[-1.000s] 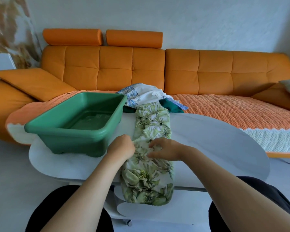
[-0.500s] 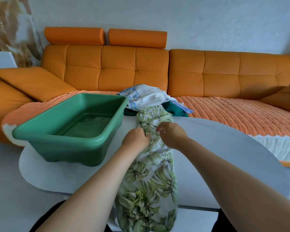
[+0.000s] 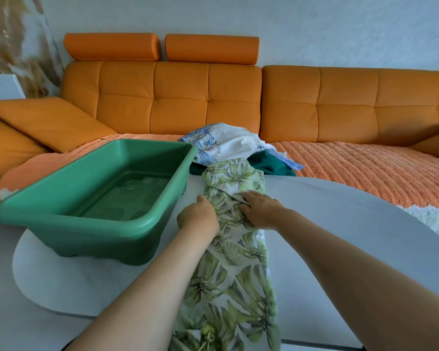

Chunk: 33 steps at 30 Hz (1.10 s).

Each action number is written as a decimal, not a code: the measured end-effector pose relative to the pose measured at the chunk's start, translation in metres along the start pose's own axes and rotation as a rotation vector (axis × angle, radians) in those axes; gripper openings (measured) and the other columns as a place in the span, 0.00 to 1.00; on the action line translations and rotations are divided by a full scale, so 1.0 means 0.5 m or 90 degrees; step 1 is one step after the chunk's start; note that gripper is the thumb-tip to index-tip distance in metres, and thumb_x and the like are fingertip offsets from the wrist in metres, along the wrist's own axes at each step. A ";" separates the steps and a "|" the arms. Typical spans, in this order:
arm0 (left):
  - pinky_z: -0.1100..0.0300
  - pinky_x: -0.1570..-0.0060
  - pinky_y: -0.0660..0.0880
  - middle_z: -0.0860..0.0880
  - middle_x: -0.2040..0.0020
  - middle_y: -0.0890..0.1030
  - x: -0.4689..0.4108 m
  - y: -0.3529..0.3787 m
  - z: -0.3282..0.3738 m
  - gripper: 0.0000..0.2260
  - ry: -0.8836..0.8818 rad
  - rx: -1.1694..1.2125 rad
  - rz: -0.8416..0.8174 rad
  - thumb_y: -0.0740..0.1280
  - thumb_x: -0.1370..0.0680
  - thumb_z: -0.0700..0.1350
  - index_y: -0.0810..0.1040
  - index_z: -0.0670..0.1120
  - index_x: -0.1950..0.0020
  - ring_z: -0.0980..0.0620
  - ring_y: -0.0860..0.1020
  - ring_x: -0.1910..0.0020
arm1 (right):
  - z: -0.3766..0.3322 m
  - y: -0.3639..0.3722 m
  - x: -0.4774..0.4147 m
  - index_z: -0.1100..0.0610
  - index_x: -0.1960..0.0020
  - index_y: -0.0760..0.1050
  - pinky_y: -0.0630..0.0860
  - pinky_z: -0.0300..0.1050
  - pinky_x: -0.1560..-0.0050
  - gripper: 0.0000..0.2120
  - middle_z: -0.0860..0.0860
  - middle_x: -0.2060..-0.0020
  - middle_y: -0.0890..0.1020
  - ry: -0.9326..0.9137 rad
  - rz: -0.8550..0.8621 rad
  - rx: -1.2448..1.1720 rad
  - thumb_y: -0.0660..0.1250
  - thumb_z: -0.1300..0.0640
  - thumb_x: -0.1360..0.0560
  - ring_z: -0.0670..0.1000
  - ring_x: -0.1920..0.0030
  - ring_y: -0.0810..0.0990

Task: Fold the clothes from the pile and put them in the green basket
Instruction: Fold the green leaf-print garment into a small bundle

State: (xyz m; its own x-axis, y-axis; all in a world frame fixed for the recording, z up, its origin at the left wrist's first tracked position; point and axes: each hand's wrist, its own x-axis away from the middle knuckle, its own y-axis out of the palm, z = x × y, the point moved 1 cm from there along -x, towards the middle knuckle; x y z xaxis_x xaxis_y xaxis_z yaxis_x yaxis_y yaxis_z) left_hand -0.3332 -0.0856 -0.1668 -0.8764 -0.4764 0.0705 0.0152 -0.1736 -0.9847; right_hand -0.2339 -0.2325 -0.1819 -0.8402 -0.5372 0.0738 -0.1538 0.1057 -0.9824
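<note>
Inspecting the leaf-print garment [image 3: 238, 274], you will find it laid as one long narrow strip down the middle of the table [image 3: 340, 236]. It runs from the far edge, where its top touches the pile [image 3: 226, 145], to the near edge, where its bunched end leaves the picture.

Grip: your right hand [image 3: 262, 211] lies on the upper part of the strip with fingers stretched flat across a fold line, pressing rather than pinching. Your left hand [image 3: 198, 219] sits against the strip's left edge, thumb up. Its fingers are hidden behind the knuckles, so I cannot tell whether they hold the cloth or merely rest there.

Handling, in my judgement: the fabric looks thin, light and limp, with soft creases throughout. It should offer no stiffness and will sag wherever unsupported. On the smooth tabletop it may slide when pulled, and the loose layers may slip apart.

Where to take hold: pinch both side edges at one end, through all layers, and carry that end over. Avoid lifting by the middle.

The green basket [image 3: 74, 215] stands toward the table's left edge, just beside the strip, with nothing in it.
</note>
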 end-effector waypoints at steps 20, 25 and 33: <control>0.45 0.21 0.45 0.43 0.19 0.37 -0.053 0.084 -0.041 0.30 0.204 0.051 -0.054 0.51 0.16 0.60 0.45 0.50 0.19 0.41 0.42 0.20 | 0.019 -0.004 0.005 0.53 0.25 0.65 0.74 0.51 0.39 0.24 0.57 0.32 0.74 0.230 0.067 -0.297 0.57 0.47 0.19 0.59 0.37 0.75; 0.50 0.23 0.55 0.43 0.18 0.40 -0.062 0.070 -0.027 0.27 0.246 0.124 -0.064 0.54 0.14 0.47 0.45 0.47 0.18 0.41 0.54 0.20 | 0.017 -0.007 0.013 0.44 0.25 0.68 0.76 0.45 0.52 0.24 0.55 0.34 0.75 0.172 0.059 -0.356 0.64 0.50 0.21 0.54 0.49 0.78; 0.46 0.29 0.64 0.42 0.19 0.51 -0.066 0.057 0.065 0.30 0.326 0.060 0.101 0.63 0.19 0.39 0.55 0.48 0.20 0.39 0.63 0.25 | 0.130 -0.027 0.015 0.48 0.37 0.79 0.74 0.46 0.59 0.16 0.54 0.47 0.82 0.250 0.223 -0.116 0.57 0.56 0.19 0.58 0.49 0.81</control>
State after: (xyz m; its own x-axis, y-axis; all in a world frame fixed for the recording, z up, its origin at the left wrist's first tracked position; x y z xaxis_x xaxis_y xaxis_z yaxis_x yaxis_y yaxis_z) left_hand -0.2880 -0.1030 -0.1922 -0.9817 -0.0271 -0.1883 0.1896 -0.2214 -0.9566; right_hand -0.2042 -0.2921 -0.1791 -0.9826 -0.0958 -0.1592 0.1111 0.3836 -0.9168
